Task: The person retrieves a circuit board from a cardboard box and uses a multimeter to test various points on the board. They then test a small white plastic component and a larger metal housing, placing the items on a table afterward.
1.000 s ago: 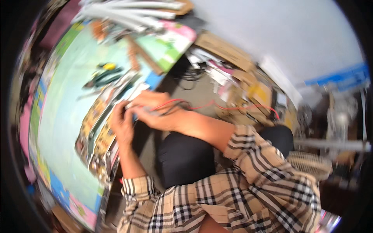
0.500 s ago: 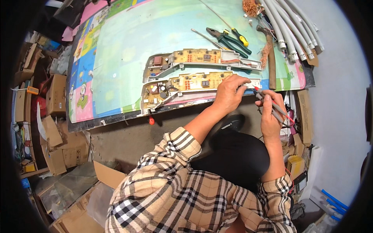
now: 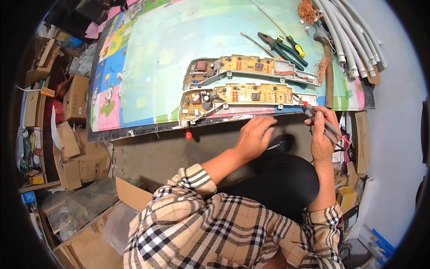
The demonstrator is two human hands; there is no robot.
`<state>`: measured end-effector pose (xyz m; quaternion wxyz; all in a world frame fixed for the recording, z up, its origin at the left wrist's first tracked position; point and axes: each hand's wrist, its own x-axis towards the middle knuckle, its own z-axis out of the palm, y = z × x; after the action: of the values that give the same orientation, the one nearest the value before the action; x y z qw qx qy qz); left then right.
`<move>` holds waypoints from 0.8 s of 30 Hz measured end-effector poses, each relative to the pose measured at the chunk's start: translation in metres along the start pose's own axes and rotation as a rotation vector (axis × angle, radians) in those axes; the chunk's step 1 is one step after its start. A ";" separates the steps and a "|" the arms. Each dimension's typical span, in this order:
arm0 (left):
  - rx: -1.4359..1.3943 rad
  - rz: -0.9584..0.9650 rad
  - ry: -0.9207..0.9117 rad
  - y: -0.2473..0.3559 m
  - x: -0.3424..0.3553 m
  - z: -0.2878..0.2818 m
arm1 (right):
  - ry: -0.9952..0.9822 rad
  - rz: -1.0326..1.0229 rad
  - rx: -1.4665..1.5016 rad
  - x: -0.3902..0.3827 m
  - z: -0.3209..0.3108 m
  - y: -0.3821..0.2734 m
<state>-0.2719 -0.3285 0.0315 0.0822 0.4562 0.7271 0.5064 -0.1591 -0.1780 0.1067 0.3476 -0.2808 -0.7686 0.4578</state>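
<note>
Two long yellow-brown circuit boards in white plastic frames lie one behind the other along the table's near edge: the near circuit board [image 3: 268, 95] and the far circuit board [image 3: 246, 66]. Each carries a small two-digit display. My right hand [image 3: 323, 141] is closed around a pair of grey multimeter probes [image 3: 330, 130] with red and black leads. Their tips point at the right end of the near board; whether they touch it I cannot tell. In front of the table edge, my left hand [image 3: 256, 138] hovers with fingers loosely stretched, holding nothing.
Behind the boards lie green-handled pliers [image 3: 286, 50], a yellow-black screwdriver [image 3: 295, 45] and another thin driver. A hammer [image 3: 328, 76], copper wire [image 3: 308, 11] and several grey pipes [image 3: 354, 40] fill the right side. Cardboard boxes [image 3: 83, 163] crowd the floor at left.
My left hand has come off the right end of the near board and drawn back toward me, past the table edge. My right hand keeps hold of the probes. The whole view has shifted slightly.
</note>
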 end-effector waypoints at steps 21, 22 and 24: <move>0.632 -0.129 0.406 -0.034 -0.044 -0.137 | -0.047 -0.007 0.005 -0.004 -0.003 0.002; 0.676 -0.151 0.432 -0.035 -0.045 -0.146 | -0.054 0.001 0.010 -0.004 -0.003 0.002; 0.727 -0.216 0.372 -0.048 -0.053 -0.155 | -0.069 0.010 0.016 -0.005 -0.003 0.002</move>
<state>-0.3601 -0.4741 0.0477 -0.1643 0.2775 0.9045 0.2790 -0.1534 -0.1786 0.1045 0.3206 -0.2658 -0.7751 0.4751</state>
